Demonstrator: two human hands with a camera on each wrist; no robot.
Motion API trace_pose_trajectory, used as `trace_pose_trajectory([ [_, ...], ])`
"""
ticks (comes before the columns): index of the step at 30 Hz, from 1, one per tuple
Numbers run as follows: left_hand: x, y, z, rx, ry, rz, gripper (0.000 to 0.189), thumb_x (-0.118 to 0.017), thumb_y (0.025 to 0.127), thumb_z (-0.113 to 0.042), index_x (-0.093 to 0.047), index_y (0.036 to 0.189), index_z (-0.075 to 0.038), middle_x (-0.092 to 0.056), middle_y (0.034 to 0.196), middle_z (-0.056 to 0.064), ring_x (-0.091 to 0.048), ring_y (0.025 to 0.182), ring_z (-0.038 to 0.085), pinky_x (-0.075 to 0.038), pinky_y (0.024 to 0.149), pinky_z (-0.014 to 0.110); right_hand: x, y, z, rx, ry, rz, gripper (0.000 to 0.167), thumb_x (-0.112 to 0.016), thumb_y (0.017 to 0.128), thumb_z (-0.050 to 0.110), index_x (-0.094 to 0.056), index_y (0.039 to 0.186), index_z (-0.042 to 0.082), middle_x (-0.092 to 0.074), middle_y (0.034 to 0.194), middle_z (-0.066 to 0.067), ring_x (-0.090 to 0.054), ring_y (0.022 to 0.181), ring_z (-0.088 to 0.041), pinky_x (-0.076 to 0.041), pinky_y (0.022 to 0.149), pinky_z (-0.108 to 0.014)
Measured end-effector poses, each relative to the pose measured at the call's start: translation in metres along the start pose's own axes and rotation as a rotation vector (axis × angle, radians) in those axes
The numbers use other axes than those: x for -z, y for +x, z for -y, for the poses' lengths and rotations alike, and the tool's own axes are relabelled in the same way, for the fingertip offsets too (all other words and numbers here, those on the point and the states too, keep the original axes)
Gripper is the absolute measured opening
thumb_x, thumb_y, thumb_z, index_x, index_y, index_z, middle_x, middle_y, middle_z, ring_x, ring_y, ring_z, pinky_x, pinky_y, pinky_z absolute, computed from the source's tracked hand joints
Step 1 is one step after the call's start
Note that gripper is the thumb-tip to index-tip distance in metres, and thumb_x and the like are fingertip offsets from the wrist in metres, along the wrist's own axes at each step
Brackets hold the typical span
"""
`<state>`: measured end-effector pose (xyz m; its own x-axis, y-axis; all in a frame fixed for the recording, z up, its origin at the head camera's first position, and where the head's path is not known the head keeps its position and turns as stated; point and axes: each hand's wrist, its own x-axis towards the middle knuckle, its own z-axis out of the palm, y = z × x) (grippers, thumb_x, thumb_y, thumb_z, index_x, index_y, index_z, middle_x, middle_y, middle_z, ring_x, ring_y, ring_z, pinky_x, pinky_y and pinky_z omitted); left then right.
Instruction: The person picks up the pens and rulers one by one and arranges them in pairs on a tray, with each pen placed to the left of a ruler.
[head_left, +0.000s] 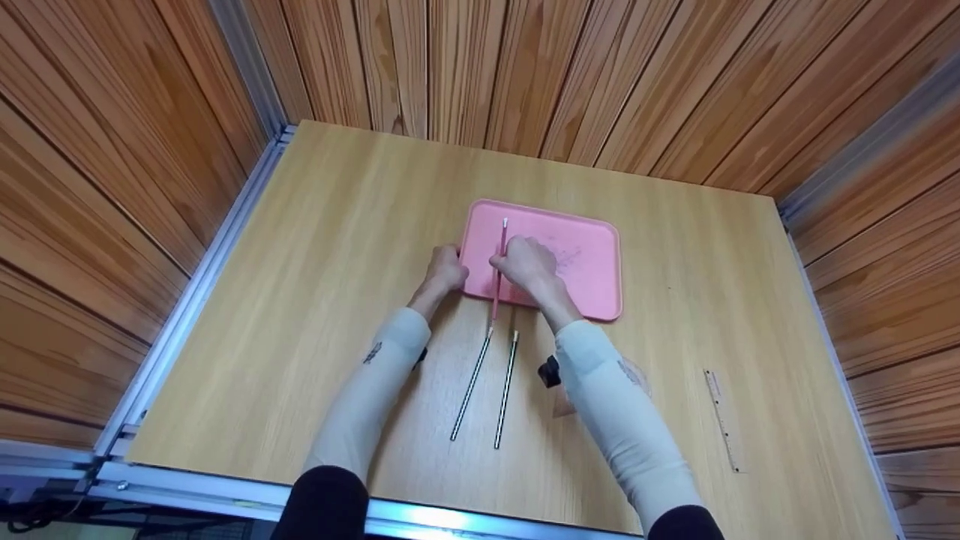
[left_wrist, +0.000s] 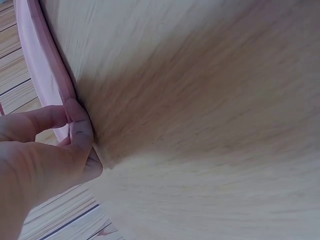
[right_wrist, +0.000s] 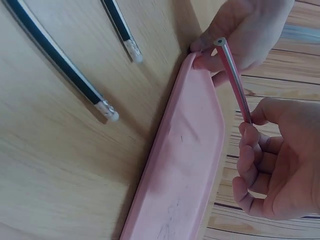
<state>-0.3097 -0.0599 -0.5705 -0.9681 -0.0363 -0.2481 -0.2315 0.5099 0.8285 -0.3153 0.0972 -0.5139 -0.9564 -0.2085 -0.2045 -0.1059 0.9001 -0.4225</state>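
Observation:
My right hand (head_left: 529,262) pinches a pink striped pencil (head_left: 496,292) between thumb and fingers over the left part of a pink tray (head_left: 589,225). In the right wrist view, the blunt end of that pencil faces the camera. The left hand (head_left: 446,268) grips the tray's left edge; the left wrist view shows its thumb and fingers (left_wrist: 80,127) on either side of the rim. Two dark striped pencils, one on the left (head_left: 471,386) and one on the right (head_left: 506,390), lie on the table in front of the tray, their white eraser ends towards it.
A clear ruler (head_left: 724,424) lies on the right side of the wooden table (head_left: 360,195). Below the right forearm a flat brownish thing (head_left: 562,405) is partly hidden. Dark scribble marks show on the tray. Wood-panelled walls (head_left: 465,75) enclose the back and sides.

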Motion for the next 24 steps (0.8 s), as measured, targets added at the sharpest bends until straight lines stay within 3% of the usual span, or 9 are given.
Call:
trace_pose_trajectory([
  [5,-0.001,0.002,0.001,-0.021,0.000,-0.001,0.030,-0.049,0.084,0.010,-0.066,0.109,0.009,-0.061,0.093,0.013,-0.054,0.083,0.022,-0.049,0.075,0.031,-0.001,0.016,-0.002,-0.023,-0.016,0.019,0.030,-0.060,0.092,0.034,-0.053,0.069,0.017,-0.047,0.062,0.004,-0.040,0.053,-0.011,-0.032,0.049,-0.027],
  [9,0.000,0.003,0.002,-0.027,-0.010,0.009,0.033,-0.049,0.084,0.010,-0.064,0.114,0.010,-0.065,0.103,0.019,-0.056,0.089,0.024,-0.052,0.084,0.035,-0.002,0.028,-0.002,-0.039,-0.053,0.025,0.030,-0.061,0.093,0.036,-0.054,0.071,0.016,-0.050,0.066,0.001,-0.043,0.056,-0.013,-0.036,0.053,-0.029],
  [16,0.004,0.002,0.004,0.018,-0.017,0.028,0.037,-0.050,0.085,0.008,-0.056,0.121,0.010,-0.063,0.114,0.023,-0.060,0.102,0.030,-0.052,0.091,0.039,-0.011,0.047,0.000,-0.051,-0.054,0.050,0.026,-0.060,0.094,0.035,-0.058,0.080,0.014,-0.055,0.073,-0.001,-0.048,0.062,-0.015,-0.040,0.059,-0.031],
  [24,0.005,0.003,0.003,0.009,0.001,0.025,0.039,-0.052,0.083,0.006,-0.056,0.122,0.010,-0.064,0.118,0.026,-0.061,0.110,0.034,-0.051,0.097,0.040,-0.027,0.062,-0.003,-0.045,-0.111,0.078,0.027,-0.059,0.095,0.035,-0.058,0.082,0.012,-0.059,0.081,-0.006,-0.052,0.069,-0.019,-0.041,0.062,-0.033],
])
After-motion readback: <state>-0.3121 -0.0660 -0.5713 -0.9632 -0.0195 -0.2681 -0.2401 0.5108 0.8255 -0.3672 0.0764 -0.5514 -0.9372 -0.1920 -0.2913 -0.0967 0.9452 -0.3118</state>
